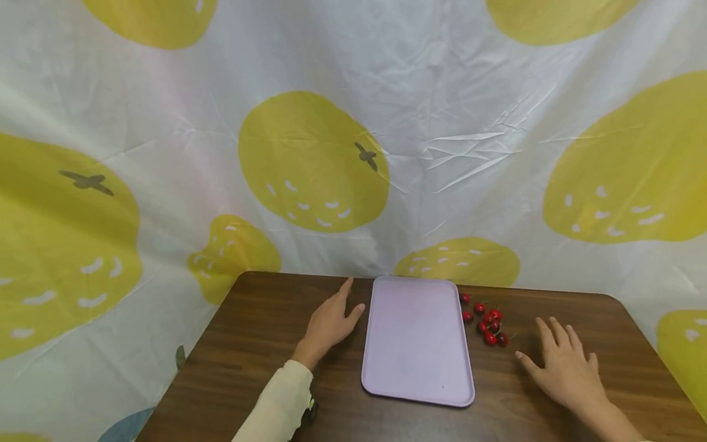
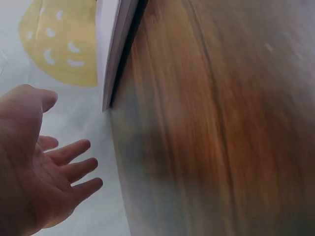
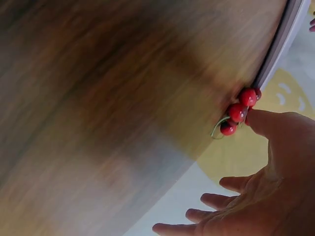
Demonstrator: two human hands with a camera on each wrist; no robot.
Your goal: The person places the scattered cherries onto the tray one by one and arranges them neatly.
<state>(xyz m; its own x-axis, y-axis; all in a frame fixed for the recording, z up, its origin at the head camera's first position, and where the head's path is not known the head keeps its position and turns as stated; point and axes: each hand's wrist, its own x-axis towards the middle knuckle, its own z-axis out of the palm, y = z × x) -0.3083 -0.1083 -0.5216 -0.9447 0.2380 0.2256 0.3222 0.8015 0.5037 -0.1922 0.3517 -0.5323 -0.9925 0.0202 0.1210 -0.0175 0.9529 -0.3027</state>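
My left hand [image 1: 329,323] is just left of a pale lilac tray [image 1: 418,344], fingers loosely extended and holding nothing. In the left wrist view that hand [image 2: 44,167] has its thumb and fingers spread apart, with the tray's side [image 2: 109,54] beyond it. To the right of the cherries, my right hand [image 1: 566,365] hovers over the table with fingers spread, nothing in it. Several red cherries [image 1: 488,325], some with green stems, lie along the tray's right edge. The right wrist view has the cherries [image 3: 237,112] behind the thumb of the right hand [image 3: 266,187].
The dark brown wooden table [image 1: 248,344] has rounded far corners. Right behind it hangs a white cloth [image 1: 442,153] printed with large yellow fruit. A dark band or device [image 1: 311,411] shows beside the left sleeve [image 1: 282,399].
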